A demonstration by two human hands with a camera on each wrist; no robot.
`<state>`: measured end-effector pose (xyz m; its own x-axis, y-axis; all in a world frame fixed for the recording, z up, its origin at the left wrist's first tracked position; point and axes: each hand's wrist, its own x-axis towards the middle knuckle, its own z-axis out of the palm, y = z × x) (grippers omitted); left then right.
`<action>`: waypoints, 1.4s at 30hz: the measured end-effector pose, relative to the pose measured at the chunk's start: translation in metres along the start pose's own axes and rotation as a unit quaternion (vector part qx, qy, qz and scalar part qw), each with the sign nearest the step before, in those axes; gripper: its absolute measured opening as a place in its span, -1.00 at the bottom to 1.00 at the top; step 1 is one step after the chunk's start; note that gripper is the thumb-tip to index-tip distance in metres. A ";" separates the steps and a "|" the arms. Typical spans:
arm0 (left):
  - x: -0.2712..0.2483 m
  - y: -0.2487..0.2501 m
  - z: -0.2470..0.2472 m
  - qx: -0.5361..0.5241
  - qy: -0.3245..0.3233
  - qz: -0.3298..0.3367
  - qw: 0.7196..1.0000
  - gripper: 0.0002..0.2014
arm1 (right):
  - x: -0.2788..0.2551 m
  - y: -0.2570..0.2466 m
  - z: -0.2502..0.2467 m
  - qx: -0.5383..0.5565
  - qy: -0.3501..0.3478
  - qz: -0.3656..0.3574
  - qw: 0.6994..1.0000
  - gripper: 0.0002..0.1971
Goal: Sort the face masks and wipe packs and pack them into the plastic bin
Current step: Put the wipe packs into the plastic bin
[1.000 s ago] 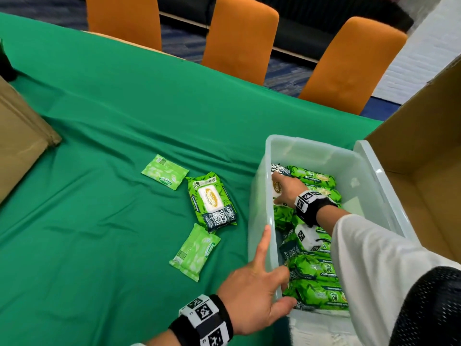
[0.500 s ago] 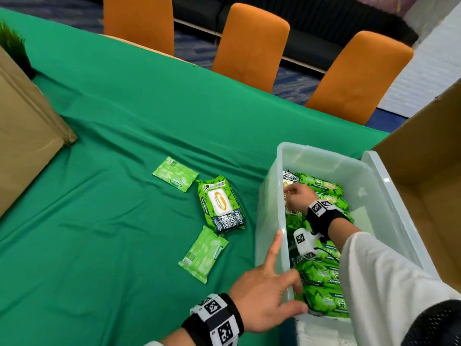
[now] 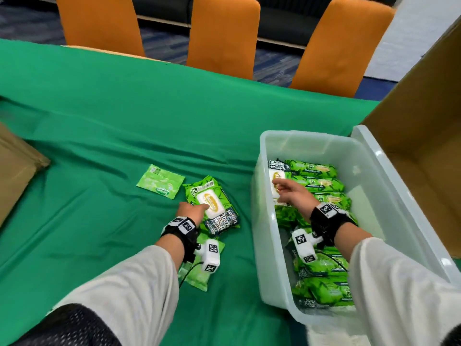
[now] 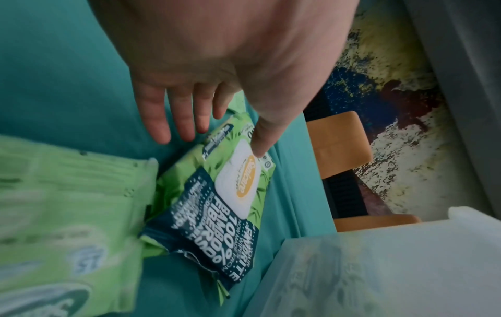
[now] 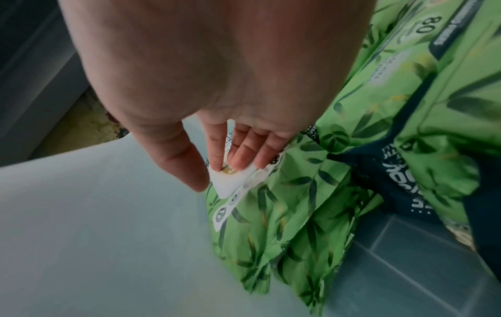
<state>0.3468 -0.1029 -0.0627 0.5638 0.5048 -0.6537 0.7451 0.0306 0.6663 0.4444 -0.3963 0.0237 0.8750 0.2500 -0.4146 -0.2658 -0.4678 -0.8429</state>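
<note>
My left hand (image 3: 193, 211) has left the near rim of the plastic bin (image 3: 264, 245), where it was braced a moment ago, and now reaches out over the desk (image 3: 99, 146) to the loose wipe pack (image 3: 212, 206) lying just left of the bin. Its fingers are spread and fairly straight; in the left wrist view the thumb (image 4: 261, 141) touches the pack's white lid while the other fingers hover over its far edge, so I have not closed on it yet. My right hand (image 3: 290, 193) stays inside the bin at the far left corner, fingertips (image 5: 238, 160) resting lightly bent on the white lid of the upright pack (image 3: 277, 181) there, steadying it against the wall rather than gripping it. Rows of packed wipe packs (image 3: 316, 181) fill the bin's left side; the right side of its floor is bare. On the desk, two flat pale green packets are also left: one (image 3: 161, 181) beyond the loose pack, another (image 3: 199, 273) partly under my left wrist. I judge the shift means the last pack is settled and the next pickup has begun, with three items to go.
</note>
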 end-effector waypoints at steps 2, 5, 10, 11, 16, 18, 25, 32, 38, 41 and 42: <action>0.000 0.007 0.013 0.003 0.012 -0.015 1.000 -0.28 | 0.001 0.004 -0.002 0.044 0.007 0.000 0.999 -0.39; 0.004 0.010 0.026 0.009 0.014 -0.031 0.999 -0.28 | 0.008 0.008 -0.004 0.071 0.020 0.011 0.997 -0.33; -0.002 0.017 0.039 -0.011 0.004 -0.021 1.000 -0.55 | 0.029 -0.004 0.001 -0.099 0.038 0.004 0.994 -0.33; -0.005 0.018 0.041 -0.032 0.002 -0.015 0.999 -0.47 | 0.031 -0.009 0.001 -0.131 0.035 -0.001 0.991 -0.32; -0.026 0.035 0.025 -0.073 0.020 0.064 0.995 -0.46 | 0.023 -0.018 0.005 -0.288 -0.029 0.029 0.957 -0.22; -0.067 0.060 0.005 -0.108 0.034 0.117 0.987 -0.48 | 0.005 -0.025 0.009 -0.173 -0.014 0.020 0.985 -0.37; -0.186 0.123 -0.034 -0.289 -0.117 0.306 0.900 -0.71 | -0.086 -0.090 0.027 0.221 0.016 -0.109 0.969 -0.55; -0.209 0.119 0.007 -0.208 -0.214 0.297 0.907 -0.45 | -0.118 -0.085 0.005 0.434 0.075 -0.030 0.897 -0.45; -0.203 0.056 0.049 0.372 -0.154 0.513 0.758 -0.16 | -0.078 -0.027 -0.057 0.343 0.155 0.063 0.924 -0.39; -0.194 0.048 0.053 0.407 -0.158 0.537 0.722 -0.29 | -0.064 -0.016 -0.073 0.223 0.101 0.075 0.967 -0.36; -0.192 0.048 0.051 0.402 -0.168 0.536 0.724 -0.31 | -0.061 -0.018 -0.077 0.188 0.079 0.072 0.976 -0.36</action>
<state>0.2931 -0.2421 0.0764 0.9256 -0.3742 -0.0566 -0.2927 -0.8027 0.5197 0.4274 -0.4682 0.0905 0.8613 0.0576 -0.5049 -0.4942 -0.1366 -0.8586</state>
